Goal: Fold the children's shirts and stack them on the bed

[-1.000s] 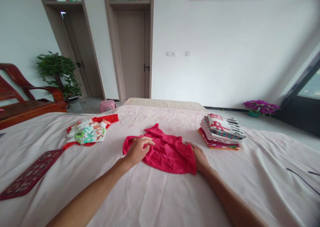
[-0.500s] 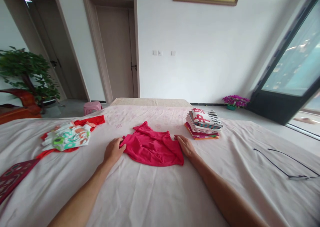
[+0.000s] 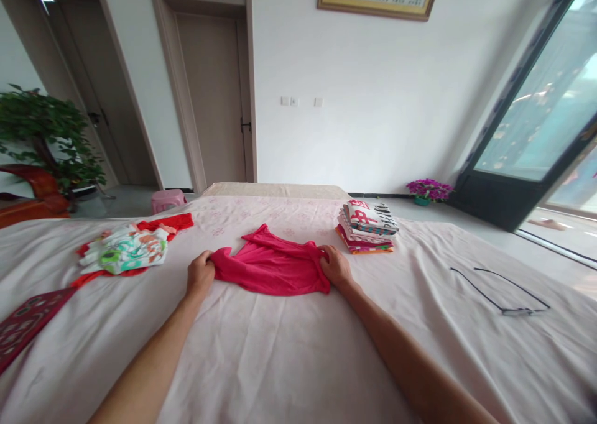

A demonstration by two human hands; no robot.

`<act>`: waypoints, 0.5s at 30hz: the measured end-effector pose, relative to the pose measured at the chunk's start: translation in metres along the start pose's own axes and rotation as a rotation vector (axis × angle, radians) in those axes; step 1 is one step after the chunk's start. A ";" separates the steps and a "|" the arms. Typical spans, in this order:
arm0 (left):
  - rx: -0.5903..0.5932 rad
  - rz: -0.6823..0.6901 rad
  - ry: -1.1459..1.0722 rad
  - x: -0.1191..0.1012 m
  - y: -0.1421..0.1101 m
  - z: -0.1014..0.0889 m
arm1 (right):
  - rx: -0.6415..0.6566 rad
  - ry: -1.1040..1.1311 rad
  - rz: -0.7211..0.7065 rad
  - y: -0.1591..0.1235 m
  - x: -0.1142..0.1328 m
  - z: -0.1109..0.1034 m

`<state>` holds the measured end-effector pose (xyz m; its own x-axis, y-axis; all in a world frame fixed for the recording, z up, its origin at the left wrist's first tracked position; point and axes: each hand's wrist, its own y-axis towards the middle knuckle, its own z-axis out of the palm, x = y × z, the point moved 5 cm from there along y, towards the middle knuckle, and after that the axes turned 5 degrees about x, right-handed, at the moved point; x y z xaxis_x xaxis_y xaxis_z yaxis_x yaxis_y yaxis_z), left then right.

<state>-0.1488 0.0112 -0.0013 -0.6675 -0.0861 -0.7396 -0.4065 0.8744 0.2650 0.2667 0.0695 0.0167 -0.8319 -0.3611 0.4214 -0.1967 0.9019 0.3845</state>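
A crumpled pink-red garment point(image 3: 270, 267) lies in the middle of the bed point(image 3: 289, 362), which is covered by a pale pink sheet. My left hand point(image 3: 200, 275) is closed on the garment's left edge. My right hand point(image 3: 334, 267) is closed on its right edge. Both arms reach out across the sheet from the near side.
A stack of folded clothes point(image 3: 368, 226) sits just right of the garment. A loose heap of white, green and red clothes point(image 3: 128, 250) lies at the left. A dark red patterned cloth point(image 3: 25, 324) is at the near left, a thin black cable point(image 3: 504, 293) at the right.
My left hand slid off the top of the garment to its left edge and both hands closed on the edges. The view swung right and rose a little.
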 end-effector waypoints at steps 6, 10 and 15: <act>0.016 -0.025 -0.188 -0.003 -0.005 0.000 | -0.061 0.008 0.118 -0.002 -0.008 -0.004; 0.027 -0.040 -0.274 -0.003 -0.006 0.000 | -0.087 0.019 0.118 0.000 -0.012 -0.004; 0.028 -0.019 -0.312 -0.005 -0.006 -0.005 | -0.143 0.129 0.077 -0.001 -0.013 -0.008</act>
<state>-0.1461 0.0044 0.0041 -0.4346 0.0441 -0.8995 -0.3969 0.8872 0.2353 0.2816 0.0713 0.0180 -0.7666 -0.3277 0.5522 -0.0514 0.8885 0.4559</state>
